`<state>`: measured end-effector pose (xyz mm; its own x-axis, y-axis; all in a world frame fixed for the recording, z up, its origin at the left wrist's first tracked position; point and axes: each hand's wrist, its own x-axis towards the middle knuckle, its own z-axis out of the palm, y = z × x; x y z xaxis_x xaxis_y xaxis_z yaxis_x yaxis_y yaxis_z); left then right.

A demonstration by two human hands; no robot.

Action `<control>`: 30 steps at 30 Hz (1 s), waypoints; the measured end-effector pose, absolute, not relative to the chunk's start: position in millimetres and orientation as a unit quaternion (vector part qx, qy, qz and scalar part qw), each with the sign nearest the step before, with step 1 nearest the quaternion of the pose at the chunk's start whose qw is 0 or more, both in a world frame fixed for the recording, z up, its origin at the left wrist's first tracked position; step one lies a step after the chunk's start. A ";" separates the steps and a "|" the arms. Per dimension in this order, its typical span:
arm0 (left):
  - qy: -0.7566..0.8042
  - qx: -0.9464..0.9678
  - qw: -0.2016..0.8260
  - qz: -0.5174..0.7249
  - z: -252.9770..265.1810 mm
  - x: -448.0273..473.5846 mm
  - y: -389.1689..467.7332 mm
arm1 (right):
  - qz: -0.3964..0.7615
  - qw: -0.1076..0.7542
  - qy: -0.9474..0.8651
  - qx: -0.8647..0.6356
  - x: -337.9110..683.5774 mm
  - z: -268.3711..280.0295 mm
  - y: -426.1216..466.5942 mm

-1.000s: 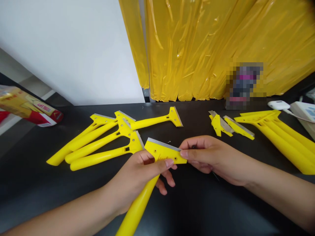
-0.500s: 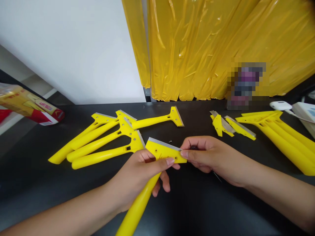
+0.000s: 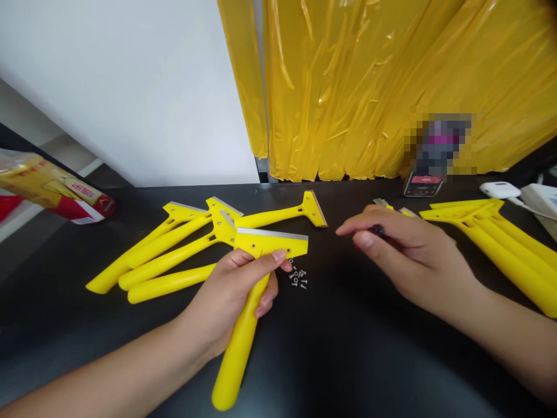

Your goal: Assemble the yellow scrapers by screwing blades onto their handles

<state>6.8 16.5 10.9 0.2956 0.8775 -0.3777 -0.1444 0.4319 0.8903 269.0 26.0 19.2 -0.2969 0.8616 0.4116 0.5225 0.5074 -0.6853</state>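
My left hand (image 3: 241, 284) is closed round the neck of a yellow scraper (image 3: 237, 366), thumb on its head. A metal blade edge (image 3: 274, 233) shows along the top of the head, above two screw holes. Small loose screws (image 3: 298, 278) lie on the table just right of that hand. Off to the right, my right hand (image 3: 400, 249) is raised, index finger and thumb slightly apart. A dark-ended screwdriver (image 3: 376, 230) is tucked in its curled fingers, its shaft hidden now.
Several yellow scrapers (image 3: 169, 247) lie at left, and another scraper (image 3: 278, 216) behind my left hand. Yellow handles (image 3: 500, 244) are piled at right. Partly hidden blades and yellow plates (image 3: 383, 203) lie behind my right hand. A phone (image 3: 424, 186) stands near the yellow sheeting (image 3: 348, 87).
My right hand has let go of the scraper head and moved right and up. My left hand has shifted the scraper left and levelled its head, uncovering the loose screws.
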 end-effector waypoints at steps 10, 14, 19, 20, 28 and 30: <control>0.460 0.383 0.710 0.371 8.9 3.0 14.5 | 0.415 0.500 -0.548 -0.528 270.6 -17.0 50.0; 0.457 0.387 0.711 0.369 9.1 3.8 14.3 | 0.462 0.507 -0.509 -0.520 266.5 -35.7 59.1; 0.460 0.388 0.710 0.365 10.2 4.8 14.7 | 0.475 0.485 -0.517 -0.522 267.1 -37.3 57.7; 0.461 0.387 0.710 0.364 10.2 4.7 14.7 | 0.473 0.483 -0.518 -0.524 267.5 -37.2 57.5; 0.467 0.393 0.707 0.357 9.5 4.8 13.5 | 0.483 0.475 -0.518 -0.523 267.0 -36.3 58.5; 0.468 0.397 0.705 0.356 9.2 5.1 13.5 | 0.486 0.474 -0.517 -0.522 266.5 -34.9 57.9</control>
